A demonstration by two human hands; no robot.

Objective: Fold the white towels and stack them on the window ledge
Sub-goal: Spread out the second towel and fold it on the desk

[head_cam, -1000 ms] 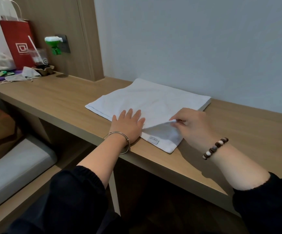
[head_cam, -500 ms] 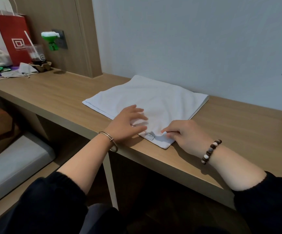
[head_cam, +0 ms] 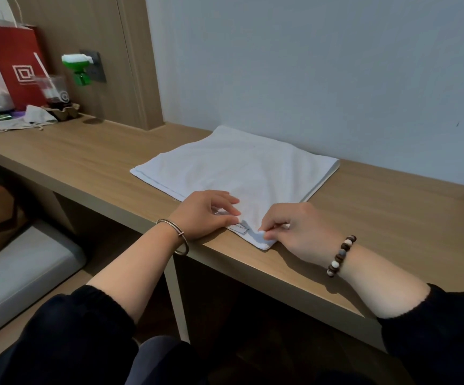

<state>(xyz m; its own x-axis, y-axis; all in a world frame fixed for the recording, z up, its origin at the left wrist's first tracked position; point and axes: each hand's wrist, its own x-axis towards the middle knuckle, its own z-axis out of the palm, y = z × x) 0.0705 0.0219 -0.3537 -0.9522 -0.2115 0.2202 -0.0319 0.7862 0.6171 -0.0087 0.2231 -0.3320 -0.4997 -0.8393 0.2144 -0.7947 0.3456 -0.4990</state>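
Pinching white towel (head_cam: 239, 168) at near corner, left hand (head_cam: 203, 215) and right hand (head_cam: 300, 232) fingers clamped on it; likely soft, light, floppy.

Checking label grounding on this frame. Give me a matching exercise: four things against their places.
1 white towel
2 red bag
3 green plug-in
4 bead bracelet

A on the right wrist
B standing at the far left end of the ledge
C in the wall socket
D flat on the ledge, near corner pinched by the right hand

Pairs: 1-D, 2-B, 3-C, 4-A
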